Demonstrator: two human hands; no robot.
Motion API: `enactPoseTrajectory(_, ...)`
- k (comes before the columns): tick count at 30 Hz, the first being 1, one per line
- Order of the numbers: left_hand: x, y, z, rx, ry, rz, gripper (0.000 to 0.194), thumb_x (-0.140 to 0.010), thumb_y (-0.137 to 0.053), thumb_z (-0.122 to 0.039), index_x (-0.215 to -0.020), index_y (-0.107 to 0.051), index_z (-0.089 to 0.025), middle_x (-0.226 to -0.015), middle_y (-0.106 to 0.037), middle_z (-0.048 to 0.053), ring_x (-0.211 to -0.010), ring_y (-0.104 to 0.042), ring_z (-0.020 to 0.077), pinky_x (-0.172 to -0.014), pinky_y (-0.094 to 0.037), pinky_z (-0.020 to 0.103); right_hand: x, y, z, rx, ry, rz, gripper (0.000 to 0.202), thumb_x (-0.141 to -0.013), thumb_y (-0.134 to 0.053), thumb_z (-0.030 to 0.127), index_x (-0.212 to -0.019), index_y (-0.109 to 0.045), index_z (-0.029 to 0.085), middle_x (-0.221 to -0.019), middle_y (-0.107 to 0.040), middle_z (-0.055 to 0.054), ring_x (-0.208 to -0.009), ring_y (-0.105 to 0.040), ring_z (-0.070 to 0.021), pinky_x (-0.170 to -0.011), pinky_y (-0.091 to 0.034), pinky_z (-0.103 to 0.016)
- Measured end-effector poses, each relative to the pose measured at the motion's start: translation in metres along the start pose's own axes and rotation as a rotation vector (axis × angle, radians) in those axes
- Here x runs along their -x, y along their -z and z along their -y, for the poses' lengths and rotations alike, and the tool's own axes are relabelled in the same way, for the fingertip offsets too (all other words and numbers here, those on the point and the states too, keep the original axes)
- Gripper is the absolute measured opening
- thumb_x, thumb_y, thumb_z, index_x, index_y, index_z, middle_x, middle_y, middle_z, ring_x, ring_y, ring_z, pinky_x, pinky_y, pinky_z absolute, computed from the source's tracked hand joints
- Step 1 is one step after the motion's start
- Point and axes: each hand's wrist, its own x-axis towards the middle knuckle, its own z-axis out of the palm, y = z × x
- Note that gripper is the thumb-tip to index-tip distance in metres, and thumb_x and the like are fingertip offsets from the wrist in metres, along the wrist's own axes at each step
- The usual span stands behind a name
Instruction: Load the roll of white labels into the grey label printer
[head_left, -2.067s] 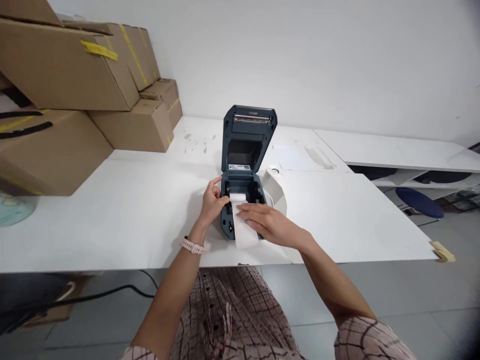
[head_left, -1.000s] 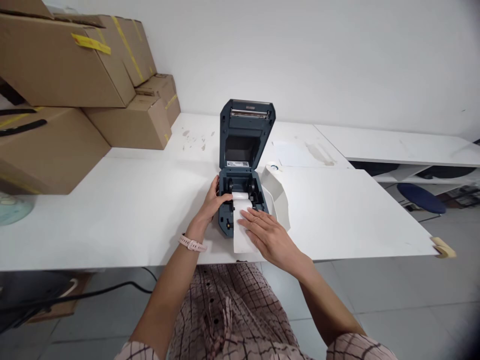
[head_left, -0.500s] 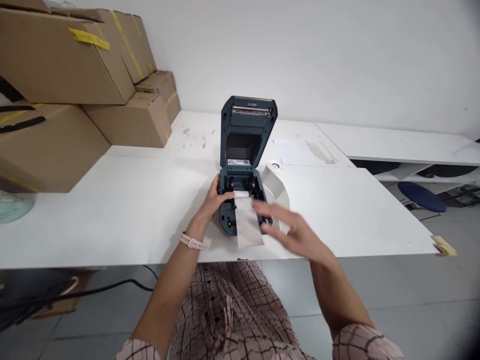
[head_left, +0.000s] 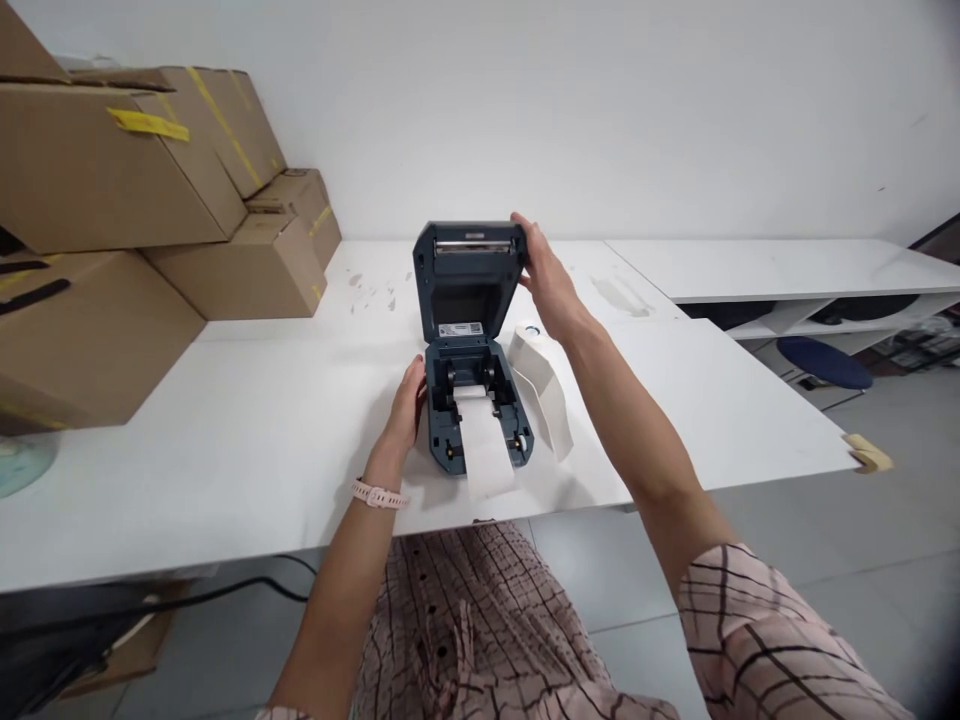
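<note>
A dark blue-grey label printer stands on the white table with its lid raised. A strip of white label paper runs from the roll bay out over the printer's front edge. My right hand grips the lid's upper right corner, fingers behind it and partly hidden. My left hand holds the left side of the printer's base; some of its fingers are hidden. Beside the printer on the right lies a loose folded white paper strip with a small roll at its far end.
Cardboard boxes are stacked at the left on the white table. A wall rises behind. A lower white shelf unit and a blue stool are at the right. Black cables hang below the table.
My right hand has gone from the paper strip up to the lid, which is tilted slightly further forward. My left thumb has left the inside of the printer. The view has shifted slightly.
</note>
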Motion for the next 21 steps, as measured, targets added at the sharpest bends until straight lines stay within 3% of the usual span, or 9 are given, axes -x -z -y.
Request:
enactPoseTrajectory(5, -0.005, 0.004, -0.006, 0.007, 0.021, -0.146, 0.080, -0.090, -0.047, -0.075, -0.153, -0.047, -0.025, -0.166, -0.042, 0.011, -0.153, -0.040, 0.0316, -0.121, -0.038, 0.049, 0.108, -0.018, 0.028, 0.015, 0.029, -0.178, 0.062, -0.107, -0.016, 0.064, -0.151, -0.051, 0.037, -0.155, -0.057, -0.002, -0.147, -0.050, -0.0293, -0.121, -0.041, -0.056)
enactPoseTrajectory(8, 0.005, 0.006, -0.011, -0.025, -0.089, -0.170, 0.075, -0.090, -0.050, -0.071, -0.152, -0.049, -0.028, -0.167, -0.041, 0.009, -0.155, -0.037, 0.0309, -0.124, -0.034, 0.048, 0.163, -0.042, 0.029, -0.088, -0.037, -0.288, 0.033, -0.104, -0.051, 0.052, -0.122, -0.073, 0.037, -0.139, -0.069, -0.001, -0.140, -0.056, -0.0285, -0.122, -0.040, -0.055)
enactPoseTrajectory(10, 0.022, 0.001, -0.015, -0.089, -0.174, -0.156, 0.073, -0.089, -0.059, -0.066, -0.152, -0.048, -0.030, -0.169, -0.037, 0.008, -0.158, -0.032, 0.0304, -0.127, -0.029, 0.048, 0.187, -0.057, 0.022, -0.181, -0.096, -0.316, 0.017, -0.096, -0.067, 0.044, -0.106, -0.077, 0.034, -0.134, -0.071, -0.001, -0.139, -0.057, -0.0285, -0.123, -0.038, -0.054)
enactPoseTrajectory(12, 0.045, -0.008, -0.018, -0.154, -0.205, -0.103, 0.075, -0.086, -0.069, -0.060, -0.153, -0.047, -0.031, -0.170, -0.035, 0.007, -0.159, -0.027, 0.0324, -0.128, -0.028, 0.049, 0.200, -0.069, 0.013, -0.281, -0.193, -0.341, 0.022, -0.091, -0.072, 0.043, -0.111, -0.075, 0.033, -0.143, -0.065, -0.002, -0.141, -0.054, -0.0294, -0.123, -0.039, -0.055)
enactPoseTrajectory(16, 0.082, -0.031, -0.015, -0.158, -0.124, -0.056, 0.089, -0.082, -0.080, -0.048, -0.158, -0.038, -0.031, -0.169, -0.037, 0.009, -0.156, -0.033, 0.0350, -0.124, -0.038, 0.048, 0.210, -0.080, -0.002, -0.460, -0.443, -0.378, 0.073, -0.082, -0.078, 0.052, -0.147, -0.052, 0.034, -0.166, -0.042, -0.006, -0.154, -0.038, -0.0331, -0.124, -0.037, -0.057)
enactPoseTrajectory(18, 0.088, -0.037, -0.011, -0.125, -0.074, -0.074, 0.091, -0.081, -0.080, -0.046, -0.159, -0.035, -0.030, -0.167, -0.039, 0.010, -0.153, -0.040, 0.0352, -0.121, -0.043, 0.048, 0.210, -0.080, -0.005, -0.561, -0.543, -0.313, 0.083, -0.080, -0.078, 0.055, -0.153, -0.045, 0.033, -0.167, -0.040, -0.007, -0.154, -0.037, -0.0348, -0.124, -0.037, -0.058)
enactPoseTrajectory(21, 0.085, -0.039, -0.006, -0.077, -0.084, -0.111, 0.087, -0.080, -0.079, -0.043, -0.156, -0.039, -0.028, -0.163, -0.044, 0.011, -0.148, -0.045, 0.0350, -0.117, -0.046, 0.048, 0.209, -0.077, -0.007, -0.663, -0.570, -0.228, 0.084, -0.080, -0.076, 0.056, -0.154, -0.044, 0.032, -0.165, -0.043, -0.006, -0.150, -0.043, -0.0346, -0.124, -0.038, -0.057)
